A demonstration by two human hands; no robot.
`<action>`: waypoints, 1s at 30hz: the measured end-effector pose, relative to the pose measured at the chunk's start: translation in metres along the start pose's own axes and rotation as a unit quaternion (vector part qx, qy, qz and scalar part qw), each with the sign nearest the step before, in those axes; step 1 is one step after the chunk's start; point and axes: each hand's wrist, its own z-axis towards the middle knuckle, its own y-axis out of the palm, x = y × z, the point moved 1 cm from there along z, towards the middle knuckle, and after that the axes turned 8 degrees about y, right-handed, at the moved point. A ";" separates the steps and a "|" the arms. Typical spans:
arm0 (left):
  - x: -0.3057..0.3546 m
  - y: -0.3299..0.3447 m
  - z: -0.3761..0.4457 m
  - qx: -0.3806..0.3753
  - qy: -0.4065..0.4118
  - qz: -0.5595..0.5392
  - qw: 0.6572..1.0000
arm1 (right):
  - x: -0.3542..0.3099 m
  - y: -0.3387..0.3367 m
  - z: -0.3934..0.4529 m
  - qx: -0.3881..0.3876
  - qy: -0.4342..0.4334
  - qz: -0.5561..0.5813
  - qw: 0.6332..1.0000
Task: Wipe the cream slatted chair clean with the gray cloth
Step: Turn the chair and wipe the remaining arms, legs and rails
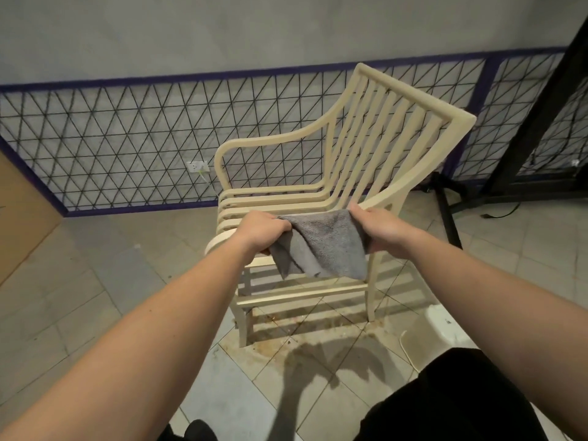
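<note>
One chair [346,173] stands in view, cream, with slats running down the back and along the seat, two curved armrests and four legs on the floor. One gray cloth [321,246] hangs in front of the chair's seat, above its front edge, stretched between two hands and drooping in folds below them. The left hand [262,230] grips the cloth's left end, fingers curled round a bunch of it, just in front of the chair's left front corner. The right hand [378,229] grips the cloth's right end, fingers curled over the top edge, close by the chair's right armrest; whether it touches the armrest cannot be told. Both forearms are bare and reach forward from the bottom corners.

The floor [111,297] under the chair is pale square tile, with brownish stains around and in front of the chair's front legs, and the slats throw striped shadows beneath the seat. Behind the chair runs one wire mesh panel [111,144] of black triangles in a purple frame, set against a plain gray wall [222,30]. One white wall socket [198,167] sits behind the mesh, left of the chair. Right of the chair stands a black metal frame [521,148], with dark cables on the floor by it.
</note>
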 end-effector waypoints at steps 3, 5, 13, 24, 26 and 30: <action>0.016 0.023 -0.002 -0.037 -0.028 -0.057 0.997 | 0.009 0.000 0.002 -0.138 0.004 0.062 0.988; 0.034 0.041 -0.004 -0.113 -0.050 -0.141 0.982 | 0.014 0.000 0.004 -0.154 -0.022 0.032 0.987; 0.071 0.129 0.019 -0.184 0.024 -0.074 0.980 | 0.045 -0.065 -0.008 0.076 -0.108 -0.129 0.983; 0.046 0.309 0.067 -0.231 0.222 0.174 0.931 | 0.197 -0.190 -0.002 0.178 0.012 -0.136 0.974; 0.043 0.343 0.072 -0.239 0.238 0.203 0.919 | 0.231 -0.203 0.005 0.213 0.045 -0.194 0.957; 0.042 0.398 0.084 -0.257 0.211 0.197 0.922 | 0.273 -0.225 0.014 0.272 0.074 -0.188 0.941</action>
